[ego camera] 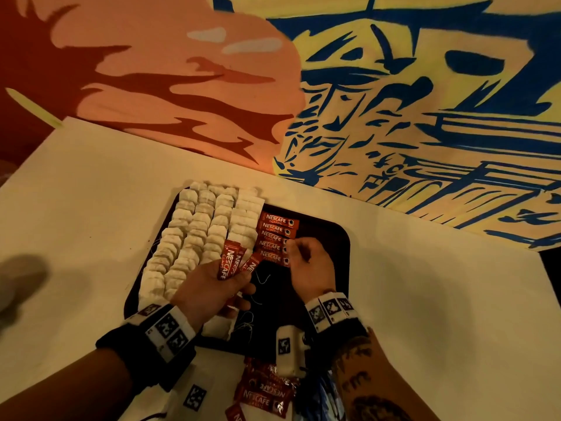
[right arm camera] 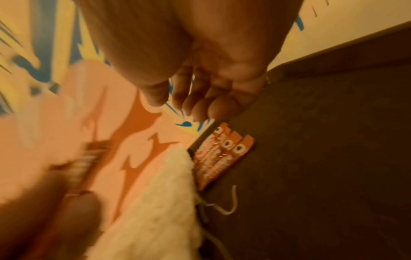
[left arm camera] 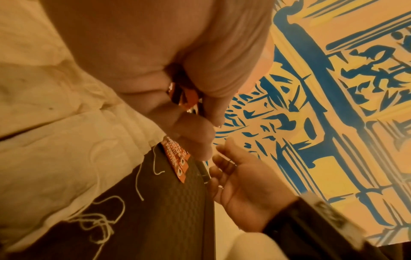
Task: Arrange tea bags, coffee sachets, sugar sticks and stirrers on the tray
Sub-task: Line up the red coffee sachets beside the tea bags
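Observation:
A black tray [ego camera: 331, 238] lies on the white table. Rows of white tea bags [ego camera: 200, 229] fill its left half. Beside them, several red Nescafe sachets [ego camera: 274, 238] lie stacked in a column. My left hand [ego camera: 212, 287] grips a small fan of red sachets [ego camera: 230, 262] above the tray's middle. My right hand [ego camera: 306, 265] hovers at the right ends of the laid sachets, fingers loosely curled and holding nothing. In the left wrist view my left hand [left arm camera: 193, 105] pinches the sachets [left arm camera: 180, 96]. In the right wrist view, the right hand's fingers [right arm camera: 200, 98] hang over the laid sachets [right arm camera: 220, 154].
A loose pile of red sachets [ego camera: 264, 393] lies at the table's near edge, beside something blue [ego camera: 315, 396]. Loose tea-bag strings [ego camera: 261, 281] trail over the bare tray floor. A painted wall rises just behind the table. White tabletop [ego camera: 425, 299] stretches right of the tray.

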Action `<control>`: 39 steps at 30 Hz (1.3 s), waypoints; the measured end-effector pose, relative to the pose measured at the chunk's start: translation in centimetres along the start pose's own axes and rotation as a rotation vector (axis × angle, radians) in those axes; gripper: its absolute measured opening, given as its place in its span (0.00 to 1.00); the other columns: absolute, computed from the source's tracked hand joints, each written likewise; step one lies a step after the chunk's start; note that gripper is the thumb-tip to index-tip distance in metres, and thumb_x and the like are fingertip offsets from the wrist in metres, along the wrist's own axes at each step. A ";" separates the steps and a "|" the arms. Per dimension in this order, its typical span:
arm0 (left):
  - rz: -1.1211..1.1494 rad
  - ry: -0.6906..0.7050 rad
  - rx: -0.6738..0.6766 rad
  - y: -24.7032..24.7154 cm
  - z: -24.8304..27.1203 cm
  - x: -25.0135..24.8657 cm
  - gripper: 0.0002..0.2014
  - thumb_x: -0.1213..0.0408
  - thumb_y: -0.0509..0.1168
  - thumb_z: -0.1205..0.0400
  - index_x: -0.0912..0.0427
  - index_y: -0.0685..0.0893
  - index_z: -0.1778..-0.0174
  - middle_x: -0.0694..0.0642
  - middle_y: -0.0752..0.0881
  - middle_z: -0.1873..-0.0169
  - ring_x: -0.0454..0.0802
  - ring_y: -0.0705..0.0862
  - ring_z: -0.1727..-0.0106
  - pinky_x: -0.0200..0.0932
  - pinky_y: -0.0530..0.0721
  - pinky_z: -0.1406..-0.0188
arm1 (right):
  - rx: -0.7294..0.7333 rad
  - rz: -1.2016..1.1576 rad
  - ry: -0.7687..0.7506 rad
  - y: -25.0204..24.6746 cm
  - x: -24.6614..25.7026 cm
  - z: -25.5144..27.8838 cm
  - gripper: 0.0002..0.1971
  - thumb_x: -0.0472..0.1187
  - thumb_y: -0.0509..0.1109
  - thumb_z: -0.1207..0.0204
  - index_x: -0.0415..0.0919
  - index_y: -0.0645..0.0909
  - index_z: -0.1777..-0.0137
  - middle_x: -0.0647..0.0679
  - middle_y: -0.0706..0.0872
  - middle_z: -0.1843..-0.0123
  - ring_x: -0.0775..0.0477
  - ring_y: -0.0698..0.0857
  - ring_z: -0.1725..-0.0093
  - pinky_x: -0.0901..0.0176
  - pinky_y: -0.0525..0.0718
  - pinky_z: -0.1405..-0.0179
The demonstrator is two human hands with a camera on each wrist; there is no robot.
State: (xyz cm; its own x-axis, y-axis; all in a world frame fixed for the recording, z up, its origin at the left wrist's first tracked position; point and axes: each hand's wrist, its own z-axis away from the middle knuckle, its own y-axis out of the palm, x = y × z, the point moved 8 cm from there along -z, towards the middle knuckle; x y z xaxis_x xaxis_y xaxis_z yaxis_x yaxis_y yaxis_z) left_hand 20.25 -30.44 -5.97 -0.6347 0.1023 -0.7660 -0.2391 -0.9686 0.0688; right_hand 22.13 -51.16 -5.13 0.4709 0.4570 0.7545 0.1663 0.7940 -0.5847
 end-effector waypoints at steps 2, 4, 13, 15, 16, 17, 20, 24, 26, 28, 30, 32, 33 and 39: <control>-0.025 0.016 0.001 0.3 0.2 -0.1 0.08 0.61 0.70 0.17 0.59 0.84 0.45 0.59 0.93 0.59 0.57 0.90 0.66 0.43 0.82 0.76 | 0.187 -0.134 -0.044 0.9 1.3 2.3 0.07 0.55 0.65 0.16 0.59 0.82 0.44 0.58 0.88 0.48 0.56 0.88 0.52 0.54 0.89 0.49; -0.055 0.033 0.006 0.7 0.5 -0.2 0.08 0.59 0.70 0.18 0.57 0.84 0.45 0.57 0.93 0.59 0.59 0.91 0.66 0.43 0.81 0.76 | 0.320 -0.195 -0.046 2.0 1.7 4.4 0.05 0.49 0.68 0.16 0.57 0.84 0.44 0.57 0.90 0.48 0.56 0.89 0.50 0.54 0.90 0.48; -0.380 0.152 -0.092 0.6 1.2 -0.5 0.15 0.44 0.62 0.16 0.53 0.83 0.54 0.52 0.90 0.64 0.50 0.89 0.71 0.40 0.81 0.78 | 0.332 0.115 -0.173 0.7 1.0 6.2 0.07 0.46 0.69 0.17 0.54 0.85 0.42 0.61 0.89 0.46 0.65 0.86 0.48 0.74 0.81 0.48; -0.396 0.197 -0.064 1.0 1.3 -0.8 0.14 0.47 0.65 0.17 0.55 0.82 0.58 0.49 0.85 0.75 0.44 0.82 0.78 0.36 0.76 0.79 | 0.396 0.185 -0.231 0.7 1.6 6.9 0.11 0.46 0.70 0.18 0.56 0.82 0.37 0.60 0.89 0.44 0.63 0.86 0.46 0.69 0.82 0.43; -0.390 0.197 -0.022 1.6 1.5 -0.8 0.12 0.51 0.67 0.17 0.55 0.82 0.59 0.48 0.82 0.80 0.42 0.79 0.80 0.34 0.75 0.80 | 0.430 0.201 -0.246 0.9 1.8 7.2 0.14 0.46 0.69 0.18 0.57 0.78 0.34 0.58 0.89 0.43 0.61 0.86 0.45 0.65 0.83 0.41; -0.386 0.192 0.025 2.2 1.8 -0.9 0.09 0.54 0.69 0.17 0.54 0.83 0.60 0.48 0.81 0.82 0.39 0.77 0.82 0.33 0.73 0.82 | 0.460 0.221 -0.263 0.9 2.1 7.5 0.17 0.45 0.69 0.18 0.58 0.74 0.31 0.56 0.89 0.43 0.59 0.87 0.44 0.62 0.84 0.41; -0.338 0.174 0.090 3.1 2.2 -0.9 0.09 0.60 0.72 0.19 0.50 0.84 0.65 0.48 0.79 0.84 0.39 0.75 0.84 0.33 0.71 0.83 | 0.505 0.310 -0.344 1.0 3.0 8.0 0.23 0.42 0.67 0.17 0.57 0.65 0.27 0.56 0.89 0.44 0.56 0.87 0.44 0.57 0.84 0.41; -0.175 0.164 -0.056 1.9 1.8 -0.8 0.06 0.62 0.69 0.17 0.59 0.85 0.58 0.53 0.83 0.77 0.43 0.73 0.83 0.36 0.70 0.84 | 0.450 0.203 -0.298 0.6 2.4 8.0 0.25 0.50 0.71 0.20 0.58 0.67 0.25 0.61 0.89 0.46 0.63 0.86 0.45 0.63 0.83 0.42; -0.083 0.160 -0.134 1.2 1.6 -0.6 0.06 0.63 0.68 0.16 0.62 0.85 0.53 0.58 0.87 0.73 0.45 0.72 0.83 0.35 0.68 0.85 | 0.373 0.128 -0.222 0.3 1.4 7.8 0.17 0.53 0.71 0.20 0.56 0.77 0.33 0.60 0.89 0.46 0.63 0.86 0.46 0.63 0.84 0.43; -0.058 0.162 -0.149 0.9 1.5 -0.5 0.07 0.63 0.67 0.15 0.63 0.85 0.52 0.59 0.90 0.69 0.46 0.71 0.83 0.35 0.67 0.86 | 0.298 -0.030 -0.117 0.2 0.1 7.7 0.06 0.50 0.71 0.19 0.55 0.84 0.44 0.55 0.92 0.53 0.58 0.90 0.55 0.55 0.89 0.49; -0.074 0.158 -0.134 0.9 1.5 -0.3 0.07 0.62 0.66 0.15 0.62 0.84 0.51 0.60 0.91 0.67 0.47 0.70 0.83 0.34 0.67 0.85 | 0.253 -0.233 0.037 0.4 -1.2 8.0 0.03 0.46 0.71 0.18 0.54 0.85 0.49 0.50 0.93 0.57 0.52 0.91 0.60 0.53 0.91 0.55; -0.106 0.147 -0.123 0.8 1.5 0.1 0.07 0.61 0.66 0.14 0.61 0.85 0.50 0.61 0.91 0.65 0.47 0.71 0.83 0.35 0.67 0.86 | 0.249 -0.358 0.139 0.8 -2.2 8.3 0.04 0.42 0.70 0.17 0.51 0.86 0.48 0.49 0.93 0.59 0.51 0.91 0.61 0.56 0.90 0.58; -0.121 0.141 -0.118 0.7 1.4 0.3 0.07 0.61 0.66 0.14 0.60 0.85 0.50 0.61 0.92 0.65 0.47 0.71 0.83 0.35 0.68 0.86 | 0.254 -0.384 0.160 0.9 -2.5 8.4 0.05 0.41 0.70 0.17 0.50 0.86 0.47 0.50 0.93 0.59 0.52 0.91 0.61 0.57 0.90 0.58; -0.175 0.139 -0.229 -2.1 0.8 1.2 0.09 0.53 0.67 0.16 0.56 0.84 0.54 0.56 0.90 0.70 0.46 0.72 0.82 0.36 0.69 0.83 | 0.068 -0.319 0.236 0.5 -5.6 5.3 0.06 0.44 0.75 0.22 0.47 0.81 0.49 0.49 0.92 0.53 0.51 0.92 0.60 0.57 0.90 0.57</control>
State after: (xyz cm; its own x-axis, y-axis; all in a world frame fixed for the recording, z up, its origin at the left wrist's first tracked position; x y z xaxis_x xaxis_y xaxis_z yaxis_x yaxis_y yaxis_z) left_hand 19.42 -28.14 -6.50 -0.4883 0.2549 -0.8346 -0.1539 -0.9666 -0.2051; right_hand 14.96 -51.20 -8.05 0.5922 0.0855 0.8012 0.2819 0.9095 -0.3054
